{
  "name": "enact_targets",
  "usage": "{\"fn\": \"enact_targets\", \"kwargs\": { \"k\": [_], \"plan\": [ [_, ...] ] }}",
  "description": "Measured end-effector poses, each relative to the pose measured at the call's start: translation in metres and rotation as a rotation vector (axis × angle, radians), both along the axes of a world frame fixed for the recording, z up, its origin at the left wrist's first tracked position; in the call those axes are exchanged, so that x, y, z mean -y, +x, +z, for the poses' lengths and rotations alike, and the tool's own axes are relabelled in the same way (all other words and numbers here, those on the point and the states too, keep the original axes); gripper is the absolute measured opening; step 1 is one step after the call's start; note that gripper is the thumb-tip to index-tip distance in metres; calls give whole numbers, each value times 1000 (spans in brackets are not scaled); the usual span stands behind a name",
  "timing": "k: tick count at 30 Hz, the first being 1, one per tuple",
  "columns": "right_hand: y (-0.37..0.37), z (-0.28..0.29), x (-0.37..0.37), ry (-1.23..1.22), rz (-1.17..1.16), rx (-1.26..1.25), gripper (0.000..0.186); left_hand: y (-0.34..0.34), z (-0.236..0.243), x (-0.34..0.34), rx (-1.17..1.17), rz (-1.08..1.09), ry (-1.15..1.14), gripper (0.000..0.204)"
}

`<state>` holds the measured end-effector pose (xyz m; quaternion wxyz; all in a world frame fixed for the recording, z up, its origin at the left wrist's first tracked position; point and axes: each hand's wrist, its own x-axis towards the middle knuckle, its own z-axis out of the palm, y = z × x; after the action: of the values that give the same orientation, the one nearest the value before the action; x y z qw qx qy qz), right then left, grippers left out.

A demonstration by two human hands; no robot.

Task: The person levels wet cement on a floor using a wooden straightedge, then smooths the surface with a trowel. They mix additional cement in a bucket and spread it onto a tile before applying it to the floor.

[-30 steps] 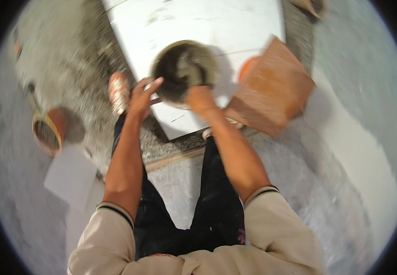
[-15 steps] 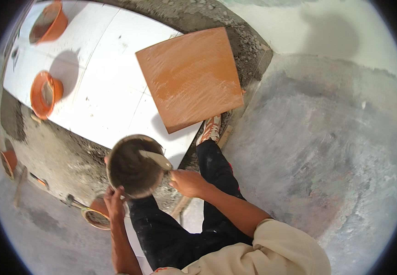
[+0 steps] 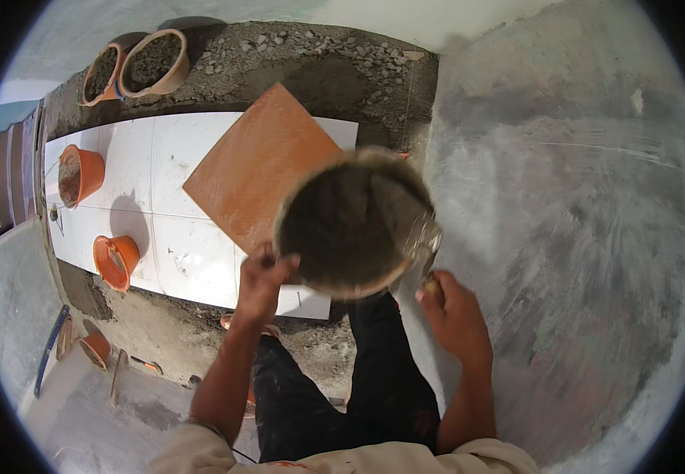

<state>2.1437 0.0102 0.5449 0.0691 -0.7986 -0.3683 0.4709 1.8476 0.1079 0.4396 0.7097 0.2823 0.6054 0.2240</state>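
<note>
My left hand [image 3: 262,286] is closed on the near left rim of a round bucket [image 3: 323,225], which is tilted so its dark inside faces me. Wet mortar appears to coat the inside. In my right hand [image 3: 461,320] is the handle of a trowel [image 3: 421,235]; its mortar-smeared blade reaches over the bucket's right side and looks blurred. Partly behind the bucket is a large square orange tile [image 3: 252,162], over the white floor tiles [image 3: 192,245]. Whether it lies flat on them I cannot tell.
Two orange buckets [image 3: 90,175] stand on the white tiles at the left. Two pale tubs [image 3: 175,79] of dark mix sit at the far left, beside gravel [image 3: 311,51]. A small bucket [image 3: 96,347] and a long dark level-like bar [image 3: 52,351] lie lower left. A grey wall [image 3: 564,261] rises right.
My view has swung round. The bucket has come up and to the right, appearing larger, still in my left hand. The trowel has shifted to the bucket's right rim.
</note>
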Motion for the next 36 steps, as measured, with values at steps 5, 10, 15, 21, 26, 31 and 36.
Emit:
{"fn": "enact_targets", "kwargs": {
  "k": [5, 10, 15, 21, 26, 31, 36],
  "plan": [
    [79, -110, -78, 38, -114, 175, 49, 132, -86, -115, 188, -17, 168, 27],
    [138, -247, -175, 52, 24, 468, 45, 216, -188, -220, 7, -127, 316, 20],
    [166, -345, -230, 131, 221, 489, 45, 237, -274, -283, -72, -183, 407, 18],
    [171, -420, -250, 141, 274, 326, 53, 232, -319, -320, -49, -356, 404, 20],
    [173, -452, -251, 113, 259, 234, 66, 228, -340, -340, -158, -406, 359, 13],
    [174, -474, -250, 147, 302, 163, 71, 221, -349, -347, -110, -462, 374, 13],
    [161, -495, -254, 266, 299, 99, 65, 216, -345, -349, -81, -544, 338, 13]
  ]
}}
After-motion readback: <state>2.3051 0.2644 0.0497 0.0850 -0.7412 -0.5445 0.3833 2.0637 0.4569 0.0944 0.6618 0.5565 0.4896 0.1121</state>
